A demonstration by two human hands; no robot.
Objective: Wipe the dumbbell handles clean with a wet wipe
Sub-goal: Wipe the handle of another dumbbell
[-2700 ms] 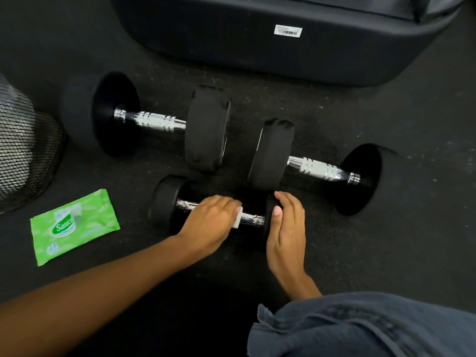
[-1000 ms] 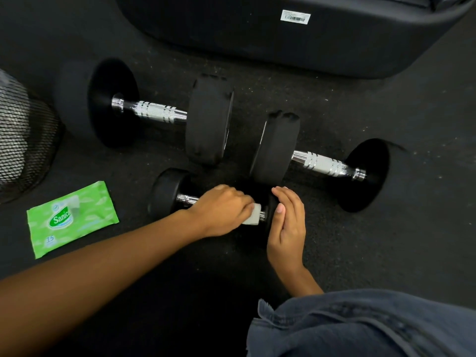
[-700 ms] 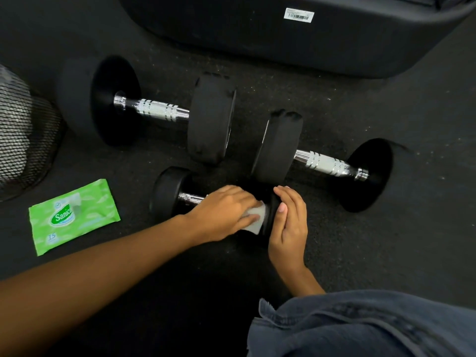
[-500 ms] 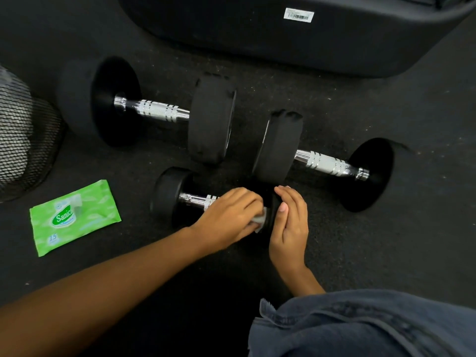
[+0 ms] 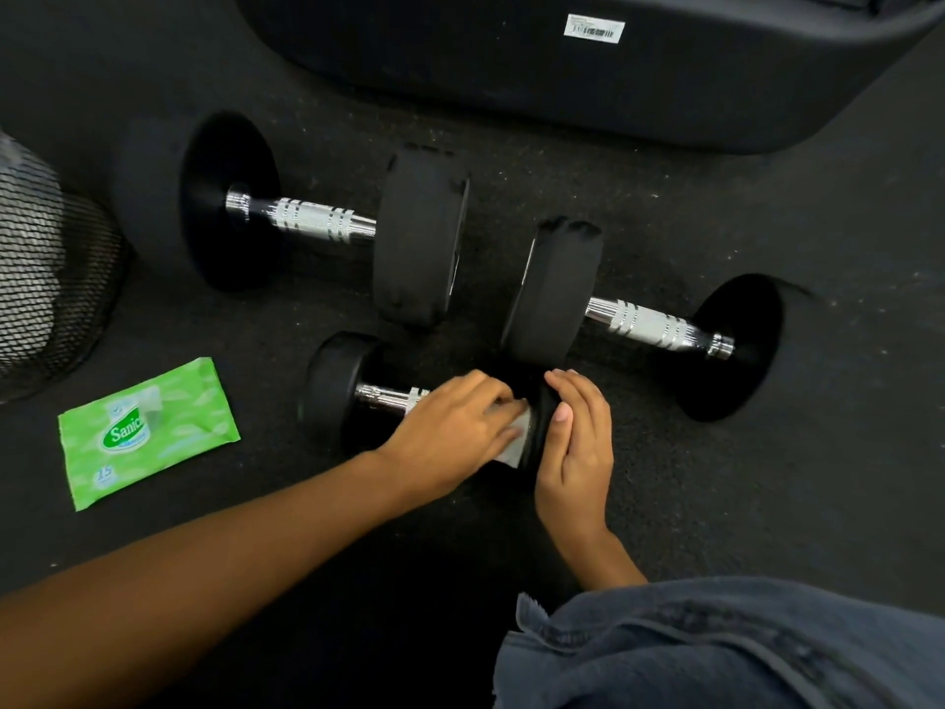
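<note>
- A small dumbbell (image 5: 335, 394) is seen lying on a black rubber floor (image 5: 767, 504), close in front of the person, with its chrome handle (image 5: 388, 396) running left to right.
- The left hand (image 5: 455, 427) is laid over the right end of that handle, and a white wet wipe (image 5: 514, 445) is gripped under its bent fingers against the metal.
- The right hand (image 5: 578, 442) is cupped around the right-hand weight of the small dumbbell, with fingers curled over the top.
- A green wipe packet (image 5: 148, 432) lies flat to the left. "Sanic" is read on its oval logo, the rest being cut off by the flap, and "15" is printed near the lower corner.
- A white barcode sticker (image 5: 593, 28) is stuck on a large black machine base (image 5: 511, 84) at the top; its print is too small to be read.
- Two larger dumbbells are set behind the small one: the left dumbbell (image 5: 312, 222) and the right dumbbell (image 5: 644, 324). Only a narrow gap is left between their inner weights.
- The right dumbbell's inner weight sits just behind the right hand; whether it touches the small dumbbell cannot be told.
- A black mesh bin (image 5: 56, 299) is cut off by the left edge.
- Bare floor is left between the packet and the small dumbbell, and a wider stretch lies open to the right.
- A denim-covered knee (image 5: 716, 647) fills the lower right corner.
</note>
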